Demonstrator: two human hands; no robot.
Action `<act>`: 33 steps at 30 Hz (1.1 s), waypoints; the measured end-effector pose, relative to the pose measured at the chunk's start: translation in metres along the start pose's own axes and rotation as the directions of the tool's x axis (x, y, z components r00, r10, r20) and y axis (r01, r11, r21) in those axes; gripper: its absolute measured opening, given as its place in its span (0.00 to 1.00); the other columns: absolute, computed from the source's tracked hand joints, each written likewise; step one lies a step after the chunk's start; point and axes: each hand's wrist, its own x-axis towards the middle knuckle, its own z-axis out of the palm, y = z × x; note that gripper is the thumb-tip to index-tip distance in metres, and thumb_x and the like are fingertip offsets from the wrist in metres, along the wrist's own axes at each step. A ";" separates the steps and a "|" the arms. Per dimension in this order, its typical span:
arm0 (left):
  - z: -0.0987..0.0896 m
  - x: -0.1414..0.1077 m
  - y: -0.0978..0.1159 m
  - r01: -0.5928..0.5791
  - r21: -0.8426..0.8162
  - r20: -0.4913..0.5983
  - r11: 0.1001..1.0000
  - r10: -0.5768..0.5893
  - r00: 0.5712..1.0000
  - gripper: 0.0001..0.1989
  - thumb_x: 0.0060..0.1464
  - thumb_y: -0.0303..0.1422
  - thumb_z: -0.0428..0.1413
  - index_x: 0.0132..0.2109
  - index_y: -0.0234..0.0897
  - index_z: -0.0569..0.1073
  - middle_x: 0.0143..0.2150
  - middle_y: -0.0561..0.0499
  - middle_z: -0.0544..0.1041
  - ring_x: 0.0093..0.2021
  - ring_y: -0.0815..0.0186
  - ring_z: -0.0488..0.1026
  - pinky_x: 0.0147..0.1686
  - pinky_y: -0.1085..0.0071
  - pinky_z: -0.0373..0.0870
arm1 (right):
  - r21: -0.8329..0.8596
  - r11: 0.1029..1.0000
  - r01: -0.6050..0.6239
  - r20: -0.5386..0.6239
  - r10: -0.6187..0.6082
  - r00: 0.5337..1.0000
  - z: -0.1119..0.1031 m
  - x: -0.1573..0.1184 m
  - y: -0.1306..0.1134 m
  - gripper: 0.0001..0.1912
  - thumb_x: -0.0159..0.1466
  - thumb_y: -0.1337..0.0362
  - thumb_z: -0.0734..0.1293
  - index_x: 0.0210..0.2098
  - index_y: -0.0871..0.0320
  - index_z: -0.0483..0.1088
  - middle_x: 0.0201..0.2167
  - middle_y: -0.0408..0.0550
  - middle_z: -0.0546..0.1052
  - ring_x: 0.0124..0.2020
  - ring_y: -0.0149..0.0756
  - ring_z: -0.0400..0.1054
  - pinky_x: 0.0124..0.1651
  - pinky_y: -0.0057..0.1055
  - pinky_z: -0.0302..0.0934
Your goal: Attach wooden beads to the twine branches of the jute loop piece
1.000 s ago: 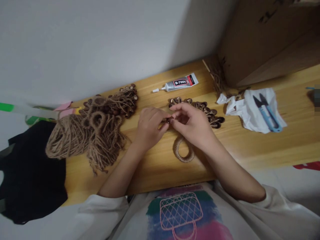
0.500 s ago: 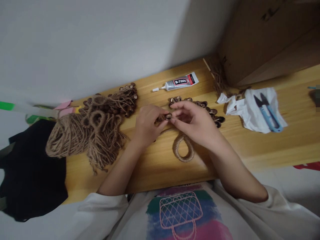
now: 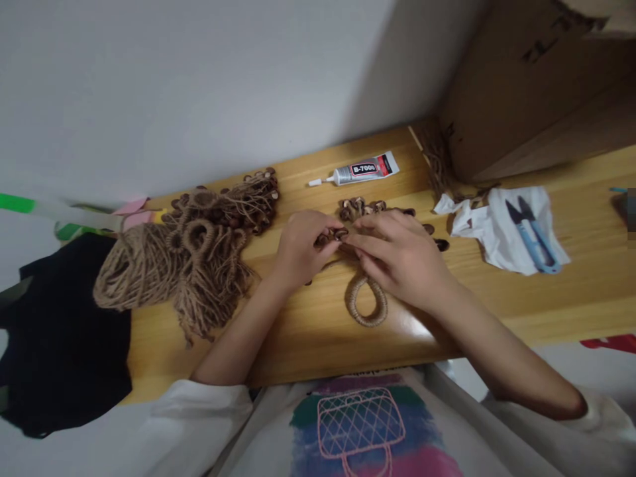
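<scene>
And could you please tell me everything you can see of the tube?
The tube is silver and looks metallic, with a dark B-7000 label, red and black print near its flat pale end, and a narrow nozzle tipped by a white cap. It lies slightly slanted on the table, near the wall, cap to the left. Only the table appears to touch it.

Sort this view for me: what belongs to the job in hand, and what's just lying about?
Likely in the job:
brown piece, held
cord loop
cord bundle
perhaps glue tube and snips, both untouched

Seemingly just lying about:
black cloth
cardboard box
white paper under the snips
</scene>
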 end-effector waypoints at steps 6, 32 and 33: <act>-0.001 0.001 0.001 -0.011 -0.001 0.017 1.000 0.011 1.000 0.03 0.55 0.27 0.57 0.38 0.36 0.73 0.32 0.53 0.78 0.34 0.66 0.73 0.37 0.69 0.66 | -0.040 0.999 0.025 0.037 -0.023 0.999 -0.002 0.001 -0.002 0.14 0.64 0.68 0.63 0.47 0.60 0.76 0.45 0.55 0.76 0.44 0.47 0.67 0.42 0.41 0.62; -0.002 0.004 0.004 -0.029 0.040 0.013 0.999 0.029 0.999 0.03 0.55 0.28 0.57 0.38 0.37 0.73 0.33 0.52 0.79 0.36 0.65 0.74 0.38 0.69 0.68 | 0.035 0.997 -0.071 -0.026 0.072 0.997 -0.003 -0.005 -0.007 0.16 0.63 0.69 0.60 0.47 0.58 0.75 0.42 0.52 0.77 0.42 0.44 0.69 0.42 0.40 0.61; -0.002 0.004 0.004 -0.027 0.043 0.020 0.999 0.026 0.999 0.03 0.55 0.28 0.57 0.38 0.37 0.73 0.34 0.52 0.79 0.36 0.65 0.74 0.38 0.68 0.68 | 0.036 0.997 -0.075 -0.037 0.076 0.996 -0.004 -0.005 -0.007 0.16 0.62 0.69 0.60 0.46 0.58 0.75 0.42 0.52 0.77 0.42 0.44 0.69 0.41 0.40 0.61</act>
